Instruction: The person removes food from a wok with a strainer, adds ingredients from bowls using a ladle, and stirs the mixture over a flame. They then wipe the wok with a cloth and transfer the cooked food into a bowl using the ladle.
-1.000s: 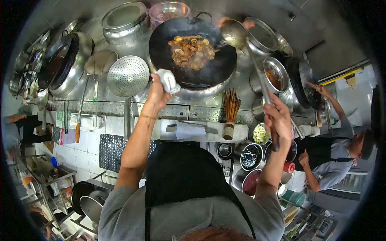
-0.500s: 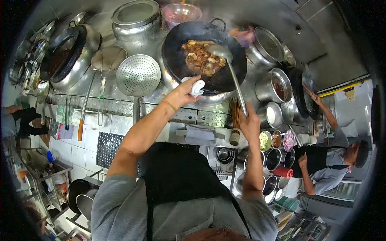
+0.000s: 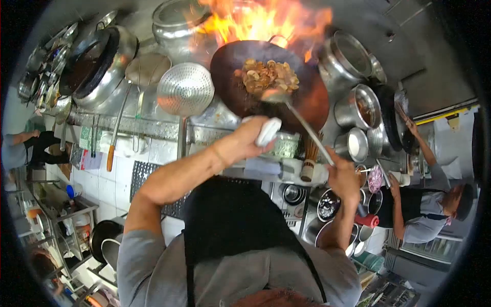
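My left hand (image 3: 248, 137) is closed on a folded white cloth (image 3: 268, 132) at the near edge of a dark wok (image 3: 227, 71). The wok is tilted, and its grip point under the cloth is hidden. Inside it lie brown-sauced clams (image 3: 271, 75), heaped toward the far side. My right hand (image 3: 343, 176) is wrapped round the long handle of a ladle (image 3: 308, 127). The ladle's bowl rests in the wok at the near side of the clams. Tall orange flames (image 3: 261, 23) rise behind the wok's far rim.
Left of the wok lie a perforated skimmer (image 3: 185, 91) and a mesh strainer (image 3: 148, 69). A lidded pot (image 3: 176, 33) stands behind, close to the flames. Metal pots (image 3: 358, 108) and ingredient containers (image 3: 327, 204) are at the right. A co-worker (image 3: 429, 202) stands at the far right.
Flames have flared up behind the wok. The wok has tilted and come toward me, with my left hand lower and further right. My right hand and the ladle have also shifted right and nearer.
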The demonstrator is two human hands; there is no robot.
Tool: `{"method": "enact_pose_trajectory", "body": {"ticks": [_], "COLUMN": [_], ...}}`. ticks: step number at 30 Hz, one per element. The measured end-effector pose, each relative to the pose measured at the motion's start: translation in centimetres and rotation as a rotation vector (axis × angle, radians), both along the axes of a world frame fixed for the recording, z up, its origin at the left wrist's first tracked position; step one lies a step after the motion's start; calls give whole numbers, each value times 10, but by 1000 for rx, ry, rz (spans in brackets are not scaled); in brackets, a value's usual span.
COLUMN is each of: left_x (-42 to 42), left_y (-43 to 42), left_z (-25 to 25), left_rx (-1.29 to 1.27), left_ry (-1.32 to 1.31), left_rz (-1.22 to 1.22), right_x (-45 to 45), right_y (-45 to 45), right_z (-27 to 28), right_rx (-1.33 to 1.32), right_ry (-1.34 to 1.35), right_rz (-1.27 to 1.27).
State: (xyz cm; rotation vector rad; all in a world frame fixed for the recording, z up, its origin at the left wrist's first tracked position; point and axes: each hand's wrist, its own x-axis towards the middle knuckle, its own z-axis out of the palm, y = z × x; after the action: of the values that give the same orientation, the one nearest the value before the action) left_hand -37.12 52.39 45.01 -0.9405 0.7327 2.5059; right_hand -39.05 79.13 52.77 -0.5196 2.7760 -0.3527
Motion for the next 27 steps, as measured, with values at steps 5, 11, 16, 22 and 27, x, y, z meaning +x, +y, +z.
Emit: {"method": "enact_pose_trajectory", "body": {"ticks": [5,11,16,22,27], "left_x": [-38,28,-56,-51,-79], "left_y": [-14,-6,-37,-29,-33], "left_z": [-72,-79,-100,-46,-73], "left_rx": [80,-131,92,80,212], "left_ry": [159,113,185,54,51], "left_rz": [3,7,-47,66,-10], "right_x": [-39,-45,-41,-21,5], "right_y": [-46,-23,3,3,-21], "right_z": [-8,-71,-66,-57,-40], "right_rx": [85,-310,-603,-314,-77], "right_ry": [125,384,256,528,342], "right_rz": [-81,-81,-176,-4,61]}}
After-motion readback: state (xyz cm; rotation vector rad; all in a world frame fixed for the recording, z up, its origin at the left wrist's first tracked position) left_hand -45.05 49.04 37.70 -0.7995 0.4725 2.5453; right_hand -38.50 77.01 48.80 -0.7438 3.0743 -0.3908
